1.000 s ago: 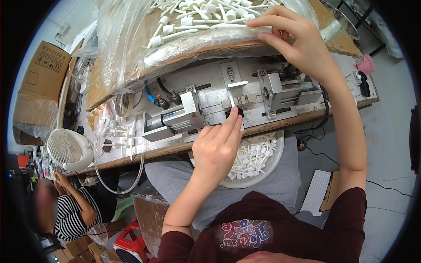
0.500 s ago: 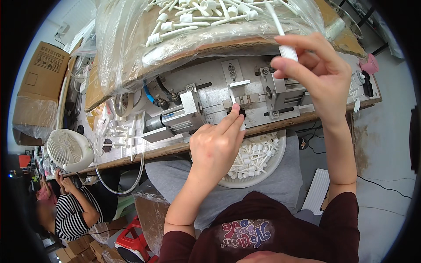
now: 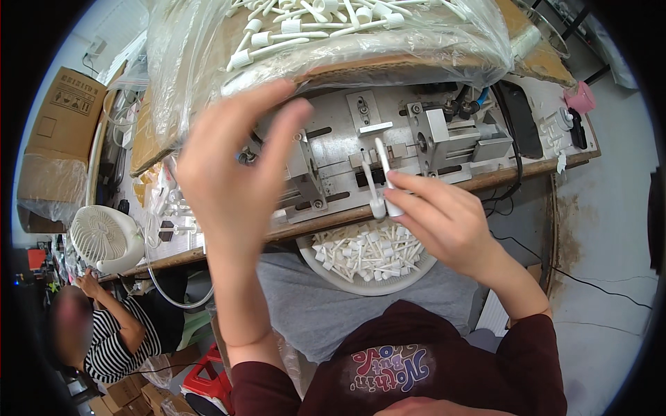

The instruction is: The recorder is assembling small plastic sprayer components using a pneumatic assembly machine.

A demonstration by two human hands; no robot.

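Note:
My right hand (image 3: 447, 218) pinches a white applicator cap (image 3: 384, 158) by its cap end, the stem pointing away over the metal fixture (image 3: 399, 154). Just left of it is a second white applicator cap (image 3: 371, 182), its cap toward me; whether it is resting or dropping I cannot tell. My left hand (image 3: 232, 156) is raised at the left of the fixture, blurred, thumb and fingers apart with nothing between them. Beyond it, many loose applicator caps (image 3: 305, 29) lie on a plastic-lined cardboard tray (image 3: 416, 66).
A white basin (image 3: 333, 277) of applicator caps sits on my lap under the bench edge (image 3: 479, 186). Metal cylinders (image 3: 479, 142) flank the fixture. A white fan (image 3: 107, 239) stands left, near a person in a striped shirt (image 3: 114, 350). A pink cup (image 3: 580, 98) is at right.
My right hand has come down from the tray to the fixture with the applicator cap. My left hand has left the fixture, moving up and left. A second applicator cap now shows there.

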